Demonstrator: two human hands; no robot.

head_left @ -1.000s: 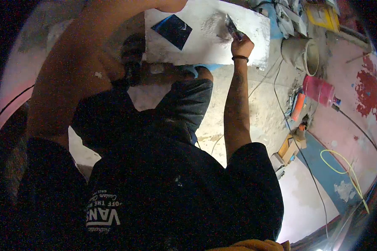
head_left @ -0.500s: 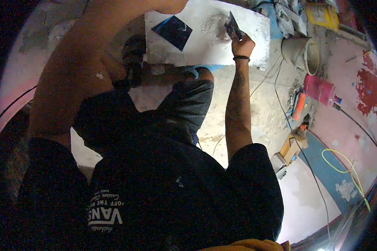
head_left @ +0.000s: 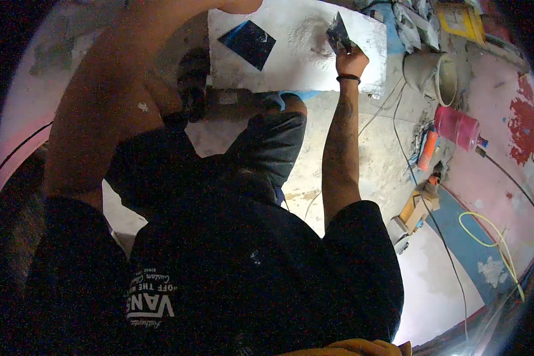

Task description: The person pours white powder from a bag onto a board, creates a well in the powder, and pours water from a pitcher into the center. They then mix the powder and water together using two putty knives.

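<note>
Black flat pc. gripped in R hand was shifted right over white board, more rough patch bared; L hand cut off, grip unclear.

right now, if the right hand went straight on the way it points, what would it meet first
Beyond the dark flat tool in the right hand, the way looks free across the white board to its far edge, though depth is unclear.

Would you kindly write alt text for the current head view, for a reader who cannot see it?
A person's right hand holds a dark flat tool over a white board, on which a dark square piece lies. A pale bucket and a pink bottle are off to the right.
</note>
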